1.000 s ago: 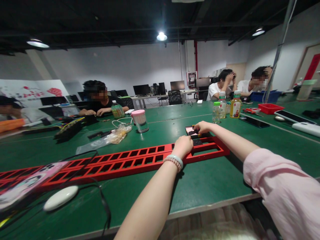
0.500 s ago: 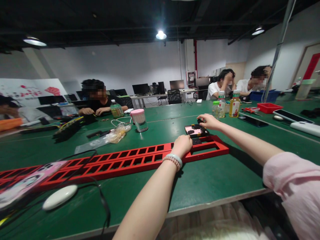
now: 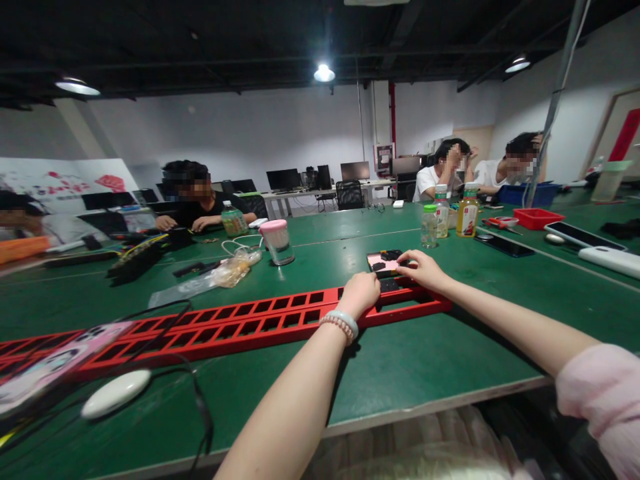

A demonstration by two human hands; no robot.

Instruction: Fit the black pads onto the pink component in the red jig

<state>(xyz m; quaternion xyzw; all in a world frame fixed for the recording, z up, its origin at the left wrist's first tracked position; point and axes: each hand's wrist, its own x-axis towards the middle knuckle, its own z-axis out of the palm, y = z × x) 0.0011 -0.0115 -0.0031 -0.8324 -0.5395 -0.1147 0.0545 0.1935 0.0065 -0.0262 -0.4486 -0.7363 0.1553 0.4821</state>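
A long red frame [image 3: 280, 327] with two rows of rectangular openings lies across the table. My left hand [image 3: 363, 293] rests on it near its right end, fingers curled down beside a black piece [image 3: 389, 285] set in the frame; the fingertips are hidden. Just behind stands a small dark-edged tray [image 3: 375, 267] with a pink bottom and loose black parts. At the tray's right front, over the frame, my right hand [image 3: 425, 270] has thumb and fingers drawn together; whatever they pinch is too small to make out.
To the left are a pink-lidded cup [image 3: 277, 243], a plastic bag [image 3: 215, 280], a pink phone case [image 3: 60, 367], a white mouse [image 3: 116, 393] and black cables. Bottles [image 3: 467, 213], a phone [image 3: 505, 245] and a red tray [image 3: 537, 217] stand at right. Several people sit across the table.
My right hand has come down from the tray's far right side toward me, to the near edge above the frame. My left hand stays at nearly the same spot on the frame.
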